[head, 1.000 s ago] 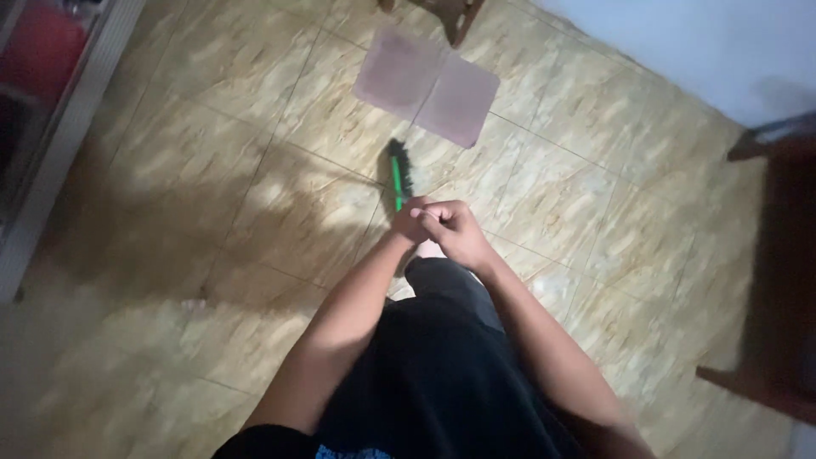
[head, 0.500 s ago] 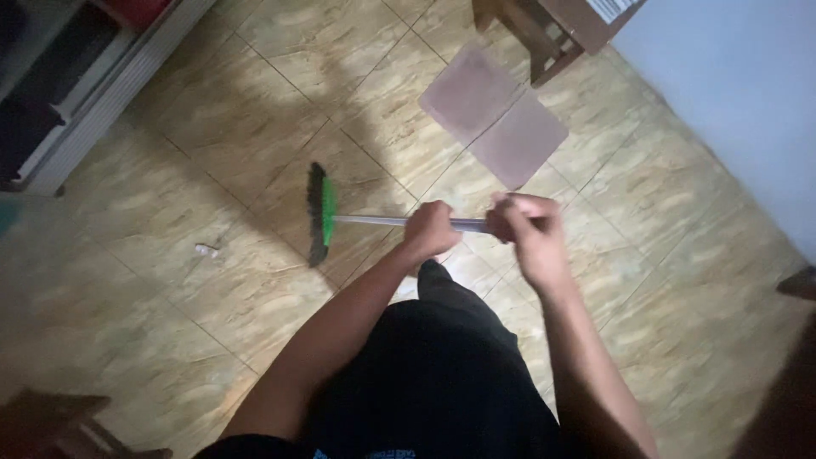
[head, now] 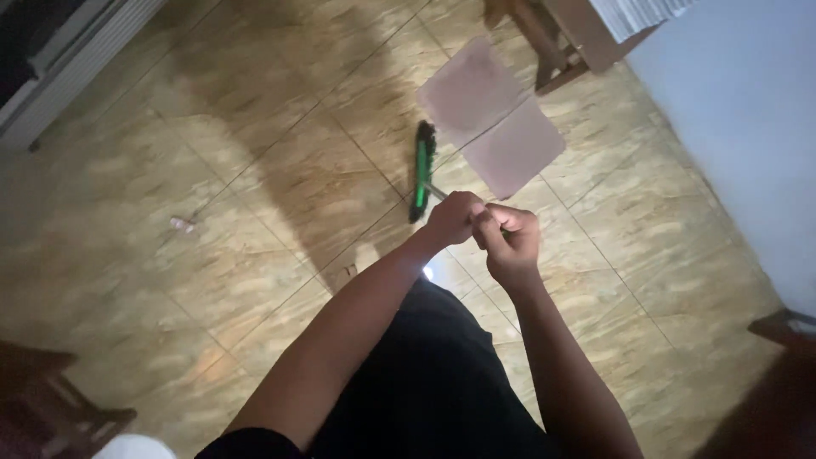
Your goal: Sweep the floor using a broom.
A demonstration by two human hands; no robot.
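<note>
Sweeping across the tiled floor (head: 255, 170), the broom (head: 420, 170) lies just ahead of the person, its green head with dark bristles down on the tiles and touching the near edge of the pinkish mat (head: 493, 119). Its thin pale handle runs back from the head into both hands. The left hand (head: 452, 218) is closed around the handle nearer the head; the right hand (head: 507, 240) is closed around it just behind, the two fists almost touching. The broom looks light and stiff in the shaft, soft and springy only at the bristles, so I judge a two-fisted hold along the handle the natural place to take it; the smooth shaft could turn in a loose grip.

The floor is glossy tan marbled tile with dark grout lines, probably slick under the bristles. A small pale scrap (head: 182, 224) lies well apart to the left. Wooden furniture legs (head: 544, 47) stand at the mat's far edge, beside a pale blue wall (head: 731, 127). A metal-framed unit (head: 76, 59) fills the far left corner, and dark furniture sits at the near left and right edges. The room is dim.
</note>
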